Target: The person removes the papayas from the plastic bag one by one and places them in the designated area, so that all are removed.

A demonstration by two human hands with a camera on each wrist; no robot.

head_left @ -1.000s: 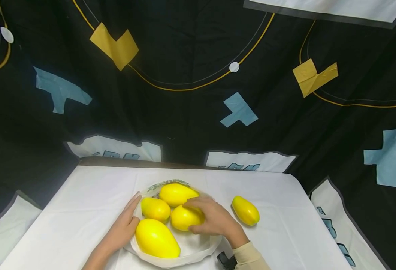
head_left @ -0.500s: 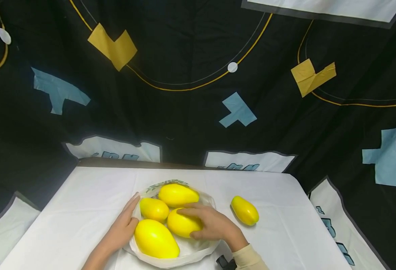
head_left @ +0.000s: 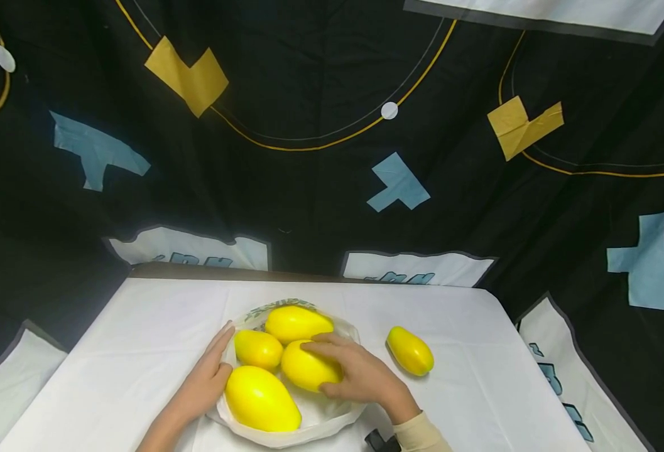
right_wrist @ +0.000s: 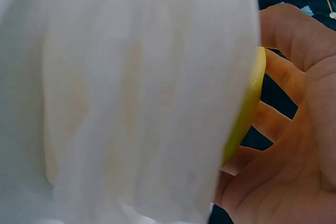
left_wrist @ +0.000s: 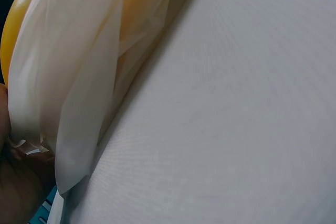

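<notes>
While the pale plastic bag point(head_left: 275, 441) sits at the lower centre of the head view with its mouth open, we see the right hand point(head_left: 360, 370) clamped on one yellow fruit point(head_left: 311, 368) inside it, fingers curved over the top and thumb at the lower right. In the right wrist view, that fruit shows only as a sliver above the plastic. The left hand point(head_left: 210, 370) lies against the bag's left side, fingers stretched and apart from any fruit; we would leave it there as a steady brace.

To handle this well, we judge the grip should stay broad, because the smooth skin could slip, and the fingers should stay free of the thin film so the rim is not dragged. The held fruit touches the small fruit point(head_left: 258, 349) on its left and lies close to the back fruit point(head_left: 298, 322), so we would favour slow moves; the large fruit point(head_left: 261, 402) fills the lower left.

Right of the bag, the loose fruit point(head_left: 409, 351) lies apart, with white tabletop point(head_left: 495, 389) beyond it towards the right edge. Near the bottom, we would watch the black object point(head_left: 381, 442) beside the sleeve point(head_left: 422, 433).
</notes>
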